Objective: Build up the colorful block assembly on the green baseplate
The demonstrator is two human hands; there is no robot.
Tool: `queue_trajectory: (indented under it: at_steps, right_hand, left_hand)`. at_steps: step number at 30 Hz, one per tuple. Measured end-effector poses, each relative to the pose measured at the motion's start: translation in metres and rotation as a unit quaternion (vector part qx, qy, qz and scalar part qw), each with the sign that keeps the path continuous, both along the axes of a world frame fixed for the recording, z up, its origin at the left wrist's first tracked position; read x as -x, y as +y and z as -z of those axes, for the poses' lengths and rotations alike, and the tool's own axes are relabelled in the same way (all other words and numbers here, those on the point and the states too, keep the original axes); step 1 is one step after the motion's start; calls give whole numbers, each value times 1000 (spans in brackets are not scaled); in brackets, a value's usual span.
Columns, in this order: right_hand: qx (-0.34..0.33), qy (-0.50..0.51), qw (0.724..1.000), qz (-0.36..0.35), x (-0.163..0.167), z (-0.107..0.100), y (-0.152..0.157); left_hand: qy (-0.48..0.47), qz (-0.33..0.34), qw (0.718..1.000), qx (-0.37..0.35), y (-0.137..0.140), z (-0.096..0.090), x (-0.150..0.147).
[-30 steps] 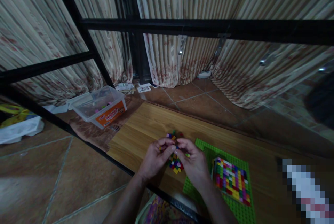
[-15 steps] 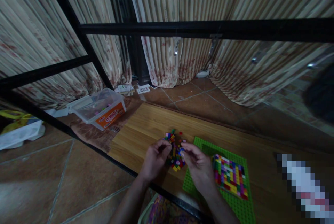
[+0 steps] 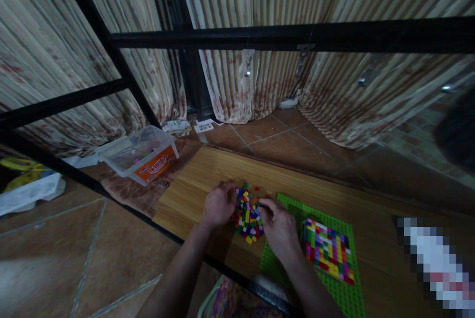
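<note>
A loose pile of small colourful building bricks (image 3: 248, 216) lies on the wooden tabletop between my two hands. My left hand (image 3: 218, 205) is at the pile's left edge, its fingers curled inward and closed; what they hold, if anything, is hidden. On the pile's right side, my right hand (image 3: 279, 226) has thumb and fingers bent together in a pinch, and I cannot make out anything between them. Under and beyond that hand lies a green studded baseplate (image 3: 315, 211). A block of multicoloured bricks (image 3: 328, 251) in rows sits on it.
The wooden table (image 3: 193, 174) has a dark front edge. Beyond its left end stands a clear plastic box (image 3: 148, 155) with an orange label. A black metal frame (image 3: 222, 40) crosses in front of striped curtains (image 3: 230, 80). A pixelated patch covers the right side.
My left hand has moved up and slightly left to the pile's edge. My right hand has shifted a little left, its fingers more curled. More of the brick pile shows.
</note>
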State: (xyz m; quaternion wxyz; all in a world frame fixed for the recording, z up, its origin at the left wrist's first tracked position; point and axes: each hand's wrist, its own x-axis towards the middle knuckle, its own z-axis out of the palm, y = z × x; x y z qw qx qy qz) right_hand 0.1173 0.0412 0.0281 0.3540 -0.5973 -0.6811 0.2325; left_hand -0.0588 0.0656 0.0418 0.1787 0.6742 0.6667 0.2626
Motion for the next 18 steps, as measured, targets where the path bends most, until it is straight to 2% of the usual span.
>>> queue_trajectory:
  at_steps: [6,12,15,18]
  right_hand:
    - [0,12,1000,1,-1,1,0]
    - [-12,47,999,7,0,1,-2]
    - [-16,60,998,11,0,-2,-3]
    - [-8,82,996,20,2,-7,-2]
  left_hand:
    - [42,48,997,42,20,-7,-1]
    - [35,21,997,62,22,-4,-3]
    - [0,12,998,59,21,-3,-1]
    - [-75,14,996,35,17,-5,2]
